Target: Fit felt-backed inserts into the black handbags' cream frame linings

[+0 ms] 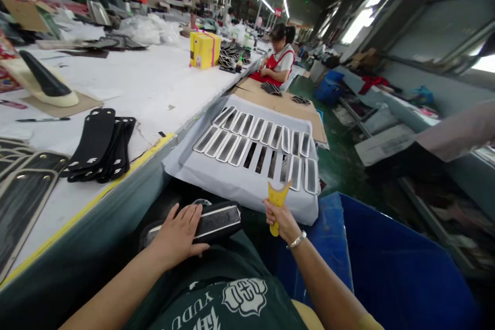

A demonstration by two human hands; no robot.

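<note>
Yellow tool (279, 199), forked end upward, stands slightly tilted in the right hand (279, 216), whose fingers are clenched around its handle; a silvery band circles the wrist. At nine o'clock from the tool, and apart from it, a black strip (221, 220) with pale edge lines lies over the person's lap. The left hand (178, 231) rests palm down on the strip, fingers extended and grasping nothing, the thumb spread aside. At eleven o'clock, pale-rimmed dark panels (238, 151) lie in two rows on a grey sheet (216, 179). Between nine and ten o'clock, black pieces (99, 139) overlap in a pile on the white table (135, 80), near its yellow edge. Farther out at eleven o'clock, a yellow box (204, 51) stands on the same table. At twelve o'clock, beyond the sheet, sits a co-worker (280, 62) in a red apron; at four o'clock is a blue bin (386, 258).
</note>
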